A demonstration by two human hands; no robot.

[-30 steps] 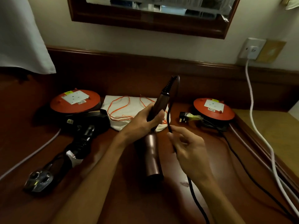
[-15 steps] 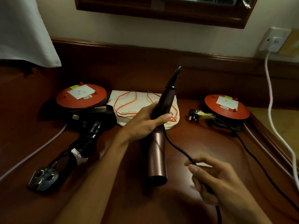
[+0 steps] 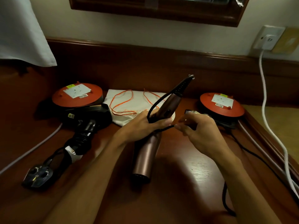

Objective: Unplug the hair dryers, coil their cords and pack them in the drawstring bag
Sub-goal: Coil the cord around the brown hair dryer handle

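The left hand point(image 3: 145, 125) is closed round the handle of the pink hair dryer point(image 3: 146, 152), approx. at mid-length. The dryer's long axis runs diagonally: barrel end low and near the person, resting on or just above the desk point(image 3: 202, 168); ribbed cord end up and away, tilted to the right. One loop of its black cord point(image 3: 152, 107) leaves the ribbed end, arcs down the left side of the handle and passes under the left thumb.

The right hand point(image 3: 199, 131) sits just right of the left, fingertips pinched on the cord where it exits the left grip. So the cord lies btwn the two hands, nearly horizontal, and the right is the nearer hand to feed the next turn, prob. up and over the handle along that same diagonal.

The white drawstring bag point(image 3: 129, 109) w/ orange strings lies flat behind the left hand, not yet opened. The black hair dryer point(image 3: 87, 126) lies to the left, its cord bundled, its plug point(image 3: 38, 177) loose on the desk.

Hard to read: the pink dryer's plug, partly behind the right hand's fingers. Slack cord reappears low right by the right forearm; the stretch in btwn is hidden, so remaining length is unclear.
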